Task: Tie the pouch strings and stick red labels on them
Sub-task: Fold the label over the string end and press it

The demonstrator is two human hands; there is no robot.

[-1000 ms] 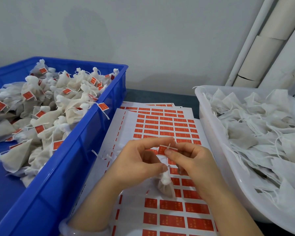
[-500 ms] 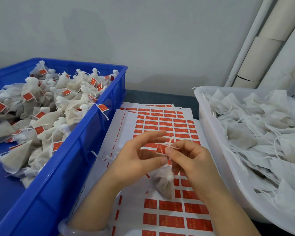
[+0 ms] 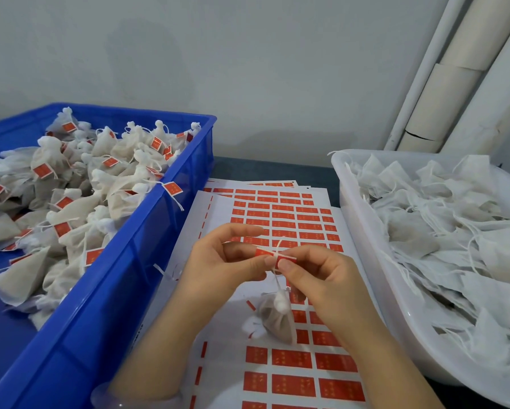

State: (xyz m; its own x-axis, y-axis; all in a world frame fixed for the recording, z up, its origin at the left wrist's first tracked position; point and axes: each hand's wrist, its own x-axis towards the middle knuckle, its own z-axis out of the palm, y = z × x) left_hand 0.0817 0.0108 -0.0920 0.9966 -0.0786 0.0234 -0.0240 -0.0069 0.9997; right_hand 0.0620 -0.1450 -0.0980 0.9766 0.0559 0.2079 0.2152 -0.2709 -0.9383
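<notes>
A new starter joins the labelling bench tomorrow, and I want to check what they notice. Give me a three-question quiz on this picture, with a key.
1. True or false: the pouches in the blue crate already carry red labels.
2. What do the left hand and right hand pinch between them? A) a red label at the string of a hanging pouch; B) scissors; C) a roll of tape.
3. Fill in: the pouches without labels lie in the ____ tub on the person's right.
Key: 1 true; 2 A; 3 white.
</notes>
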